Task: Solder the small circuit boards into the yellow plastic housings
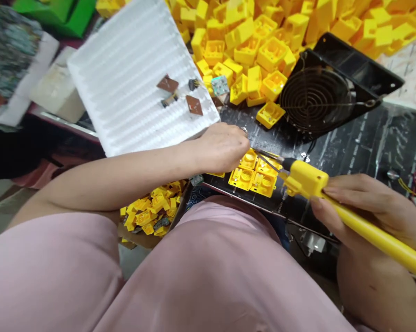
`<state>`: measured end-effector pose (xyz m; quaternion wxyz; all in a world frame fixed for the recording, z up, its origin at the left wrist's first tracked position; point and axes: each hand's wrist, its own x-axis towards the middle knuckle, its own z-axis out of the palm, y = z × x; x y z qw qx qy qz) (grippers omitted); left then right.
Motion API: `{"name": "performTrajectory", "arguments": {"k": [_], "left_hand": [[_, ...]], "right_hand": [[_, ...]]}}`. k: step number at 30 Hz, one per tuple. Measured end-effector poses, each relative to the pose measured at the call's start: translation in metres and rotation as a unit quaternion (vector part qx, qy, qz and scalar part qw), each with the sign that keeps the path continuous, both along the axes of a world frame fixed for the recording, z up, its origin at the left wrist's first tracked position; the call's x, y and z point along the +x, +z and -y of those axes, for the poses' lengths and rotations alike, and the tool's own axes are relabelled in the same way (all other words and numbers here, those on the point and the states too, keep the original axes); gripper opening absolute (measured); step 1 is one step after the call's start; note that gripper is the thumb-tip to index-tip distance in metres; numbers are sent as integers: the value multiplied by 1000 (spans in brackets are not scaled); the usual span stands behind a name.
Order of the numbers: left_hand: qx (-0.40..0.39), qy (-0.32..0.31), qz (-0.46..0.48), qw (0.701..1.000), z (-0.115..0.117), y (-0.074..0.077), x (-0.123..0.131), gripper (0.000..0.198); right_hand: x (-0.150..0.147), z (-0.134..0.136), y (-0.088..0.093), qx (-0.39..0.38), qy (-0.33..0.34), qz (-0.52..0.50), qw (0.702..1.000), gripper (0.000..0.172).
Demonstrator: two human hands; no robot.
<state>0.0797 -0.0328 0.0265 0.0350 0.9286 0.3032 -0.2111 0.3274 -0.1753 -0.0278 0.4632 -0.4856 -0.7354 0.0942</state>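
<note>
My right hand [363, 203] is closed around a yellow soldering iron [306, 177] with a long yellow handle, a black collar and a thin metal tip. The tip points left, over a block of small open yellow plastic cases [252, 177] on the black table. My left hand [225, 145] reaches across from the left, closed, at the upper left edge of these cases. Its fingertips are turned away from view, so whatever they pinch is hidden. One loose yellow case [270, 114] lies beyond the iron's tip.
A white ribbed foam sheet [135, 69] carries several small brown boards. A large heap of yellow cases [242, 41] fills the back. The black fan [312, 99] stands right of it. Below the table edge, a carton holds more yellow parts [152, 207]. Bare black table [363, 143] extends right.
</note>
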Motion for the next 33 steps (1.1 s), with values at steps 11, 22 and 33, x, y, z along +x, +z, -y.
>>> {"name": "performTrajectory", "arguments": {"k": [11, 22, 33], "left_hand": [[185, 176, 135, 957, -56, 24, -38, 48], [6, 343, 323, 882, -131, 13, -79, 53], [-352, 307, 581, 667, -52, 22, -66, 41]], "right_hand": [[-7, -7, -32, 161, -153, -46, 974, 57], [-12, -5, -32, 172, -196, -40, 965, 54], [-56, -3, 3, -4, -73, -81, 994, 29]]}}
